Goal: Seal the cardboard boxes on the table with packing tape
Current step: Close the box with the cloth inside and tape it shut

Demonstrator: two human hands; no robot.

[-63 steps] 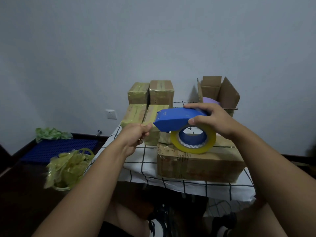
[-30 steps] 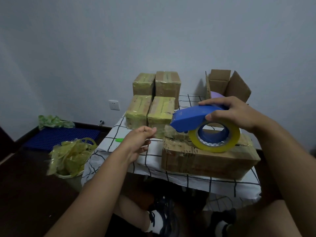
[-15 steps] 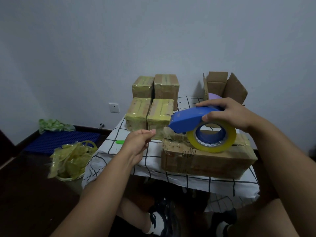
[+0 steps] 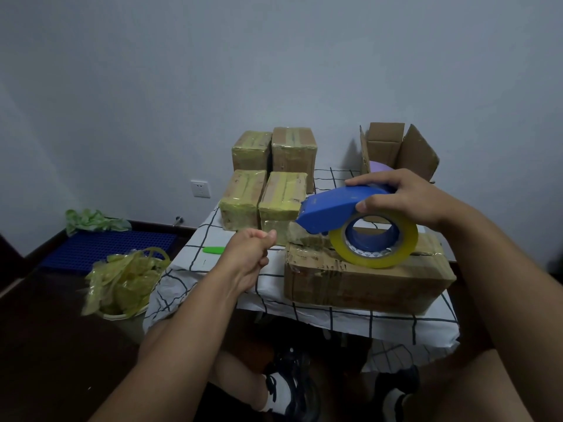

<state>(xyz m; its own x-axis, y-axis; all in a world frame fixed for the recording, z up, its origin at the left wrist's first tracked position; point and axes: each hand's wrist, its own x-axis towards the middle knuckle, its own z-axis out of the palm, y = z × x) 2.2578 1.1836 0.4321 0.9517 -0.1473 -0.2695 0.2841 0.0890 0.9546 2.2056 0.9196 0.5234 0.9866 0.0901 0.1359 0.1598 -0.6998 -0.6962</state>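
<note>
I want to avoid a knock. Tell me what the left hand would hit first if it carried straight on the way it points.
The left hand points forward and slightly right, at the taped box in the near row beside the large box. That box would likely come first, though depth is hard to judge from one view.

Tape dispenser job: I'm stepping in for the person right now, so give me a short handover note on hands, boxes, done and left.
Right hand grips the blue tape dispenser, its yellow roll resting on the large box at the table's front. Left hand is curled beside the dispenser's nose; whether it pinches tape is unclear.
Done: four small boxes behind look wrapped in tape.
Left: the large box, and the open box at the back right.
</note>
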